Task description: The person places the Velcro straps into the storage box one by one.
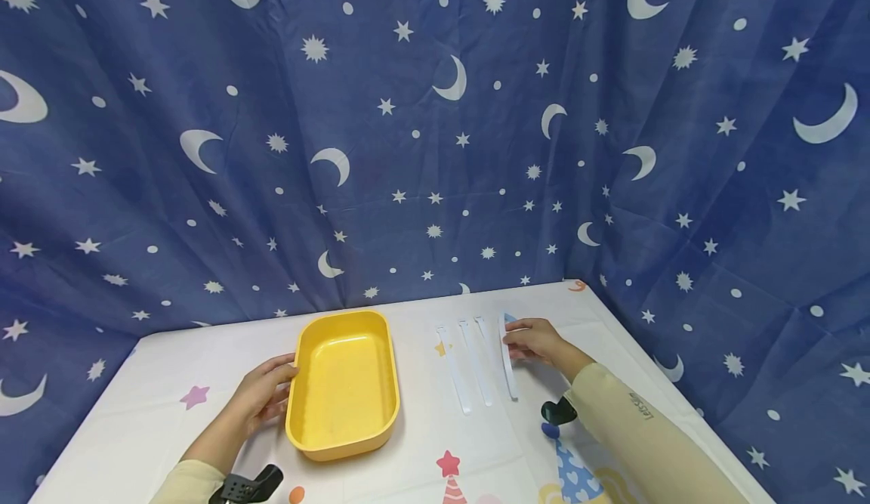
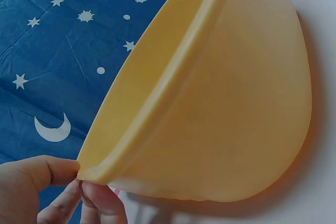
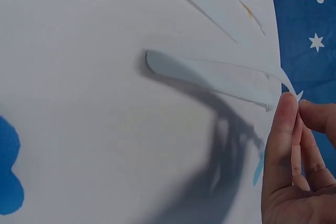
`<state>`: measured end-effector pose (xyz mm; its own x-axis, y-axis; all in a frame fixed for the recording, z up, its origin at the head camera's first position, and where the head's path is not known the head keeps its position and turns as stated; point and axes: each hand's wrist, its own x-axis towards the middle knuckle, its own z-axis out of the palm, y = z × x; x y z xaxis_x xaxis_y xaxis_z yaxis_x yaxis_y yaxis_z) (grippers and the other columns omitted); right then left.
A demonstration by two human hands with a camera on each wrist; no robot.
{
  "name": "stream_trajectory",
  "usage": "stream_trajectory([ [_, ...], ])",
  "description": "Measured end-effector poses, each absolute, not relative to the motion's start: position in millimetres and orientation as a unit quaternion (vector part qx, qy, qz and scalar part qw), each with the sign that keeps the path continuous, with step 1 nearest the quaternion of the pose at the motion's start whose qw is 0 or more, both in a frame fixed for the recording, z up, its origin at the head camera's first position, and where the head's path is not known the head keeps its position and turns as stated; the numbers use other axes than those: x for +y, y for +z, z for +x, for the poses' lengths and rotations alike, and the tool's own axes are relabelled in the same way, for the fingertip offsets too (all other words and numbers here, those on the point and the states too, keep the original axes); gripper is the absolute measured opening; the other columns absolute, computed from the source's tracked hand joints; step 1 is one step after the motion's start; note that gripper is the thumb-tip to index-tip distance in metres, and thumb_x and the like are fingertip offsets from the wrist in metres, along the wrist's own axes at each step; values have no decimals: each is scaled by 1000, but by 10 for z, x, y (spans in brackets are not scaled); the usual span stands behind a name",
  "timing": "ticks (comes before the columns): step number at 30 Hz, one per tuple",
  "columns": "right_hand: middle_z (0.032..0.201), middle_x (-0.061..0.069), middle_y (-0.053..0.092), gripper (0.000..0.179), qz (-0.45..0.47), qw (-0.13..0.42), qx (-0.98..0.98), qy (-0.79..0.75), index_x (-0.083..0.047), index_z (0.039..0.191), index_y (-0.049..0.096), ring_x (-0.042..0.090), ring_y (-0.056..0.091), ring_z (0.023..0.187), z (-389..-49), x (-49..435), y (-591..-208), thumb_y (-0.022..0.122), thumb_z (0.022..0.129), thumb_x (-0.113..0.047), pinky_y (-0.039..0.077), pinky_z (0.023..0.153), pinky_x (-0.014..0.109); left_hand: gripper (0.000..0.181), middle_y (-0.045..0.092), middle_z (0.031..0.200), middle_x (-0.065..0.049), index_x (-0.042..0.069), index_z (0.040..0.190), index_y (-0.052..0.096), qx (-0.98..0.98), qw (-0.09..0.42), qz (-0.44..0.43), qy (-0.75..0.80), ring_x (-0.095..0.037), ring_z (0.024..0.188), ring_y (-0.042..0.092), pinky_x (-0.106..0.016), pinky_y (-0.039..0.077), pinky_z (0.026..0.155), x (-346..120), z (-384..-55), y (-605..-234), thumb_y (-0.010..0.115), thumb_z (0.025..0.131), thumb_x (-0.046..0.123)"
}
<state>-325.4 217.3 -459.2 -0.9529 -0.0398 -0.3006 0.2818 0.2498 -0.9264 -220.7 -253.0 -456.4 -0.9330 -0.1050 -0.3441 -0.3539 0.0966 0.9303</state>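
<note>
My left hand [image 1: 263,392] pinches the left rim of a yellow rectangular tub [image 1: 343,383], thumb over the edge and fingers beneath it, as the left wrist view shows. Nothing lies inside the tub, which sits on the table. To its right, my right hand [image 1: 537,340] holds a thin white strap [image 1: 507,364] near its far end, between thumb and fingertips. In the right wrist view this strap [image 3: 184,71] has a rounded near end and casts a shadow. Just left of it, similar white straps [image 1: 454,372] lie side by side, each with a small head at the far end.
A white cloth with printed stars and party hats covers the table [image 1: 170,372]. Blue curtains [image 1: 408,149] with moons and stars hang along the back and right edges. A dark wrist device [image 1: 246,485] is on each arm.
</note>
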Motion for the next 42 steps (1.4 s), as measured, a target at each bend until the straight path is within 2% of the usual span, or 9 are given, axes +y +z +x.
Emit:
stream_trajectory([
  [10, 88, 7, 67, 48, 69, 148, 765, -623, 10, 130, 54, 11, 66, 70, -3226, 2065, -4541, 70, 87, -3, 61, 68, 25, 59, 59, 106, -5, 4, 151, 32, 712, 106, -149, 678, -6, 71, 61, -17, 52, 55, -2538, -2191, -4594, 54, 98, 20],
  [17, 93, 9, 66, 50, 50, 160, 755, -634, 12, 133, 50, 13, 67, 77, -3214, 1971, -4520, 68, 88, -2, 61, 72, 27, 60, 56, 112, -10, 4, 152, 29, 701, 114, -140, 690, -7, 76, 63, -21, 58, 63, -2539, -2178, -4591, 52, 99, 19],
  [28, 107, 15, 66, 48, 35, 181, 742, -645, 10, 132, 52, 16, 68, 87, -3173, 1772, -4390, 68, 88, -2, 61, 79, 31, 60, 53, 118, -14, 4, 152, 28, 691, 115, -139, 700, -9, 80, 63, -25, 60, 69, -2534, -2177, -4583, 52, 99, 18],
  [42, 108, 16, 66, 45, 34, 214, 730, -648, 5, 130, 57, 17, 68, 83, -3119, 1389, -4207, 70, 87, 0, 61, 76, 31, 61, 56, 108, -7, 6, 152, 30, 693, 118, -148, 695, -7, 72, 64, -19, 57, 59, -2548, -2190, -4576, 55, 98, 20],
])
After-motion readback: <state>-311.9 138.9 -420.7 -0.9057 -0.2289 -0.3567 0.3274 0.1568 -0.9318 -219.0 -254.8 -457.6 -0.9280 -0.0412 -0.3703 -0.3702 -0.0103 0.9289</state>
